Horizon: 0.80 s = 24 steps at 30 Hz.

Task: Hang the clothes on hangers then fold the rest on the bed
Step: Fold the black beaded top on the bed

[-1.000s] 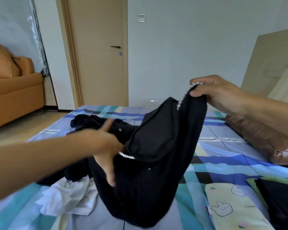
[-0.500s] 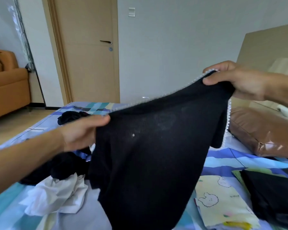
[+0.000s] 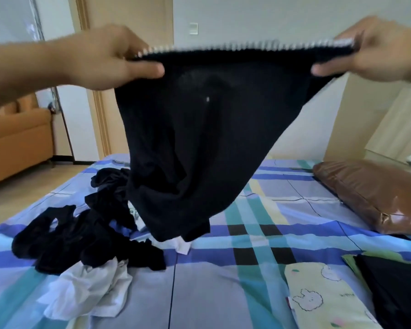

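The left hand [image 3: 109, 60] and right hand [image 3: 375, 53] each pinch a top corner of a black garment [image 3: 199, 138], thumbs on the near side. Both grips are closed on the cloth. It is held up over the bed [image 3: 223, 293]. Its top edge, lined with a pale beaded trim [image 3: 247, 45], is stretched nearly straight between the hands. The rest hangs in loose folds and narrows to a bunched lower end close above the pile [image 3: 81, 241] of dark clothes at the left; whether it touches is unclear. A white piece [image 3: 86, 290] lies crumpled on the pile's near side, and a pillow [image 3: 377, 198] lies at the far right.

The garment looks light, soft and limp and keeps no shape of its own. The trimmed edge seems its firmest part, so the two corners are the sensible hold. The beads may snag or slip under the fingers.
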Motion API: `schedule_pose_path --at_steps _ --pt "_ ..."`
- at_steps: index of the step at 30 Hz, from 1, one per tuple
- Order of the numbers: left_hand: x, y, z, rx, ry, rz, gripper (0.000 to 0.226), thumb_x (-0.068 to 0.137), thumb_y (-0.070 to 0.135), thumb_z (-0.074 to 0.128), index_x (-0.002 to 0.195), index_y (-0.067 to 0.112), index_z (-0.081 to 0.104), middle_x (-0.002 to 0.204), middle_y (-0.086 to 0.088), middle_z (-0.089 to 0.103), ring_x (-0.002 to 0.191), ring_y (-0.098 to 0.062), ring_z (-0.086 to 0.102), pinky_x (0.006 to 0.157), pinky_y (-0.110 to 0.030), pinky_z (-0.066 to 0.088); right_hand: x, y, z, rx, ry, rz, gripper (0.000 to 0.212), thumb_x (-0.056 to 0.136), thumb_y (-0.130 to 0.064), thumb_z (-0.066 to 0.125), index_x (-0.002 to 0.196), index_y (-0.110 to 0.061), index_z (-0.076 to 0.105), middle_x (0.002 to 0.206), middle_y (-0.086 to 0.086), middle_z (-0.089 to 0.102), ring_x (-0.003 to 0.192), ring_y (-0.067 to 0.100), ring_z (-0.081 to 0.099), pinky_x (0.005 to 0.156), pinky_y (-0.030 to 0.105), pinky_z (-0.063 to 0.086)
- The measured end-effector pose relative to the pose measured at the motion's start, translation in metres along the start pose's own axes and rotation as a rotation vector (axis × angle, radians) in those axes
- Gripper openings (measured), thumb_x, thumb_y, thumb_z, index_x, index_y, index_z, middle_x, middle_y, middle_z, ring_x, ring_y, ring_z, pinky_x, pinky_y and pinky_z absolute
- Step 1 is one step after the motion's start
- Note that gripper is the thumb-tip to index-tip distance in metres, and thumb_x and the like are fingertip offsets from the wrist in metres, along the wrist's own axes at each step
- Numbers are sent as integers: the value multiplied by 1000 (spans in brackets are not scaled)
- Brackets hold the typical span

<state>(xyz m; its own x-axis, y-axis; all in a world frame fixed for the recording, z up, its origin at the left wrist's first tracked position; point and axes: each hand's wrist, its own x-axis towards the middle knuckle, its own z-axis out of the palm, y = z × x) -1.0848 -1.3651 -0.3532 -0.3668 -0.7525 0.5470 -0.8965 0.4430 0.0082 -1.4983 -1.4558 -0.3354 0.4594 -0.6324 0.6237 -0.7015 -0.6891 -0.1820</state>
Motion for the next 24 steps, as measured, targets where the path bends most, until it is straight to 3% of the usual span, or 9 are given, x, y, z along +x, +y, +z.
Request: schedule_pose_path --at_steps 2,4,7,9,11,12,16,20,24 --pt "1 12 0 -188 -258 -39 61 83 72 53 83 15 75 77 1 75 72 -20 70 77 -44 53 6 -1 14 -145 -114 -22 23 89 -26 77 74 -12 67 79 21 62 66 27 55 62 33 44" --pt "0 34 8 -497 -398 6 53 83 64 63 83 13 78 84 -8 75 83 -26 70 89 -36 50 11 -7 34 -217 -103 -93 13 88 -14 69 75 -17 69 84 28 60 79 37 58 73 38 47" --pt "12 56 37 -672 -289 -24 46 76 55 73 91 12 75 84 -8 74 82 -28 66 81 -36 50 16 -30 66 -121 10 -81 35 78 -8 49 94 -23 76 95 22 65 84 28 58 79 27 41" --pt "28 60 63 -539 -173 -92 50 82 44 77 123 18 63 109 -1 73 104 -22 67 96 -42 52 15 -60 91 2 -27 -156 47 66 -3 43 98 -11 77 95 13 74 88 23 66 77 28 47" --pt "36 63 82 -536 -198 -130 77 83 30 82 148 24 39 135 2 61 124 -13 56 104 -33 46 13 -84 113 122 -82 -208 52 61 -2 41 97 -11 78 93 7 76 88 20 69 79 28 52" --pt "39 64 90 -595 -259 -113 76 85 21 80 149 22 38 136 1 60 125 -12 56 102 -28 46 12 -89 122 184 -87 -190 51 63 3 42 96 -13 77 92 4 76 86 17 69 78 27 52" --pt "48 65 105 -793 -302 -113 25 89 11 75 112 10 69 104 -3 74 97 -14 70 89 -25 55 10 -82 133 311 99 -55 38 75 11 51 85 -23 66 74 6 65 66 17 57 61 31 47" --pt "61 70 103 -601 -61 -183 14 89 22 76 94 10 72 84 -1 72 73 -8 66 71 -24 52 -6 -68 132 662 207 301 26 78 -9 63 99 -21 51 87 9 60 73 17 54 67 30 45" --pt "73 74 89 -527 166 -260 12 86 25 76 86 15 70 82 0 71 74 -14 67 66 -26 53 -35 -81 152 966 -106 434 49 66 -36 73 111 -24 55 101 -6 67 90 12 65 79 34 51"
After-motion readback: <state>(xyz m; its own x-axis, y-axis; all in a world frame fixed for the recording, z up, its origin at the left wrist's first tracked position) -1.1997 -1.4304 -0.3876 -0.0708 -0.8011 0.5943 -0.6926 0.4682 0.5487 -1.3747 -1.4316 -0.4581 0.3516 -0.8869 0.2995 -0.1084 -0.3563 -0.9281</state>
